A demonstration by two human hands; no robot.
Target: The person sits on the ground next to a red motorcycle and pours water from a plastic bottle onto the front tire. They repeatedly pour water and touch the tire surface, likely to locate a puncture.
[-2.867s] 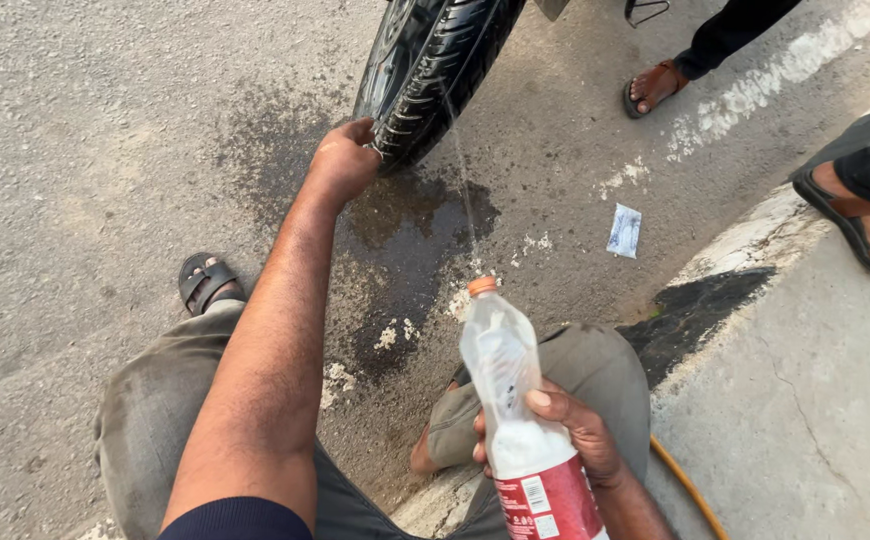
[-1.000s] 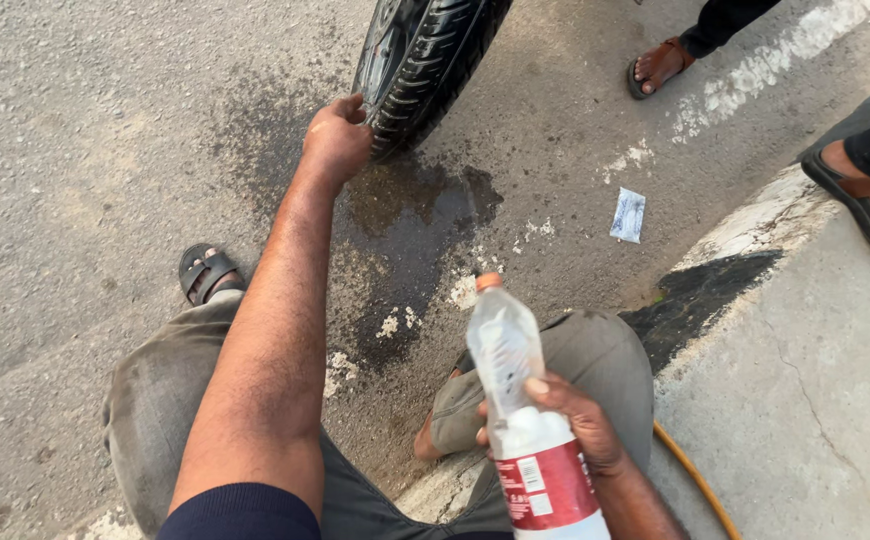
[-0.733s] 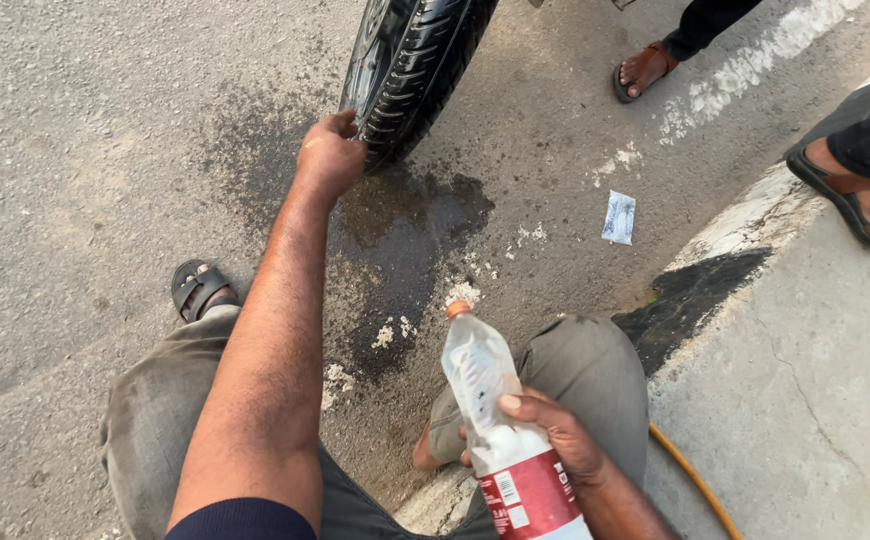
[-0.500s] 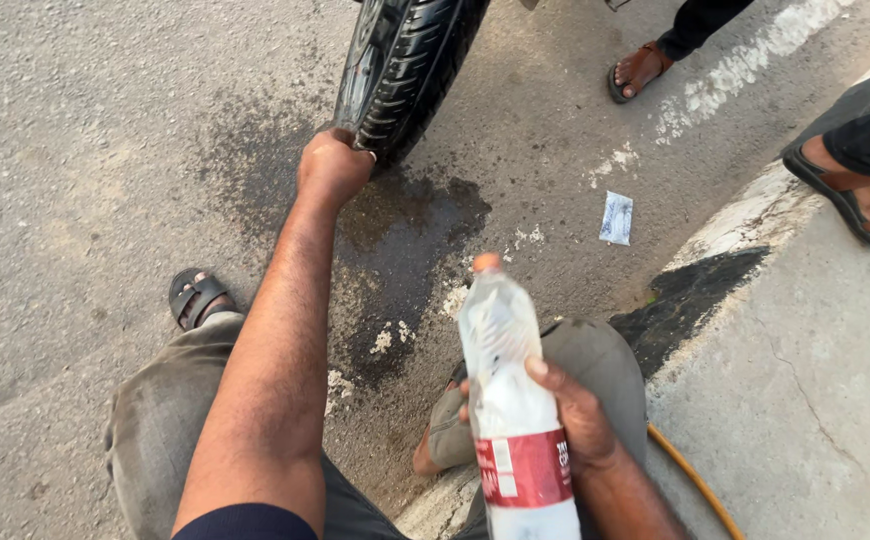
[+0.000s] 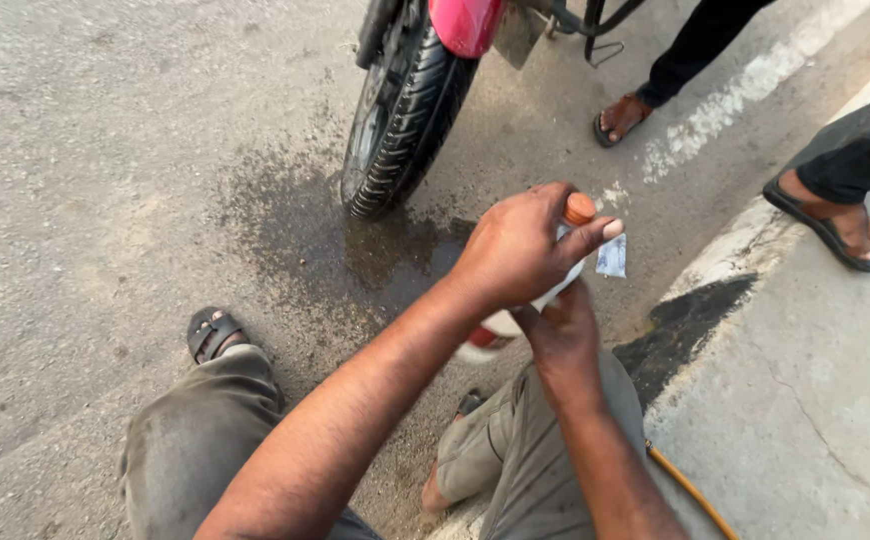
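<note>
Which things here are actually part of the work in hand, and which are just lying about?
In hand:
- plastic bottle with orange cap
- left hand over the bottle's top
- right hand under the bottle
- motorcycle tyre, wet patch below it

Lying about:
- small wrapper
- orange hose
- bystanders' sandalled feet

Clear bottle (image 5: 500, 325) with orange cap (image 5: 579, 208) and red label; black ribbed tyre (image 5: 400, 110), red mudguard (image 5: 465, 22), dark wet patch (image 5: 355, 250) on grey road (image 5: 105, 150)

Warm, low daylight falls from the right, brightening the kerb (image 5: 805, 400) and the backs of both forearms. Shadows are soft, without harsh glare. The road (image 5: 105, 150) is sharp, while the bottle (image 5: 515, 318) is slightly smeared by motion blur.
</note>
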